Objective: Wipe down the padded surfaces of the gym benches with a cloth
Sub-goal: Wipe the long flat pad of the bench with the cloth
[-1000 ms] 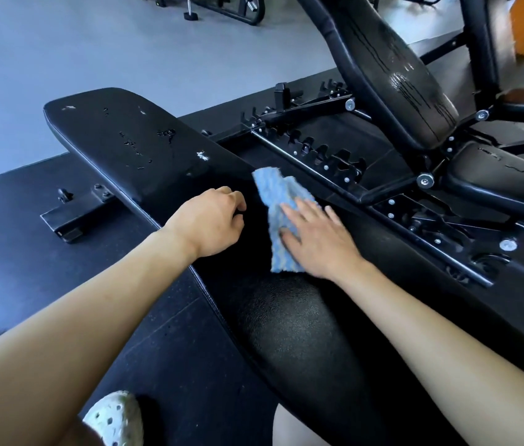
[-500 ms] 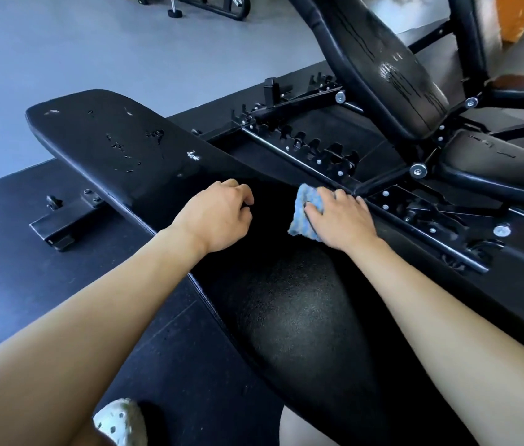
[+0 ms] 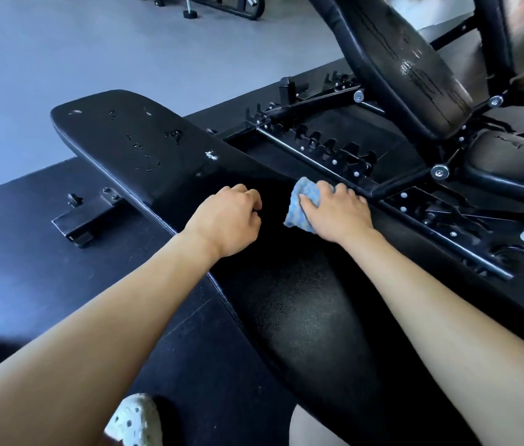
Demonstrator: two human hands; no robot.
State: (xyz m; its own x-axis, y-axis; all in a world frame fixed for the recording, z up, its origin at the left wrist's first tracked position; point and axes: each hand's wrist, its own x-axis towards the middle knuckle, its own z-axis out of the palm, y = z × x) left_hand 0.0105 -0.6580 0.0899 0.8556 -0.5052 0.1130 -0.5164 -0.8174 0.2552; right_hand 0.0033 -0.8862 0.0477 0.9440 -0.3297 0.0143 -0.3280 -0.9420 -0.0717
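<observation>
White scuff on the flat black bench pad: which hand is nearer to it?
Left. The left hand rests curled just short of the white scuff; the right hand, gripping the blue cloth, is farther right.

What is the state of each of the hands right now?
Left hand: closed, fingers curled, holding nothing, resting on the flat bench pad.
Right hand: closed, gripping the blue cloth.

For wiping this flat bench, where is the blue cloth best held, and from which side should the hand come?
Probably from above, on its bunched right part, as the right hand does. The blue cloth lies crumpled on the flat bench pad at its right edge, so fingers can curl over it.
</observation>
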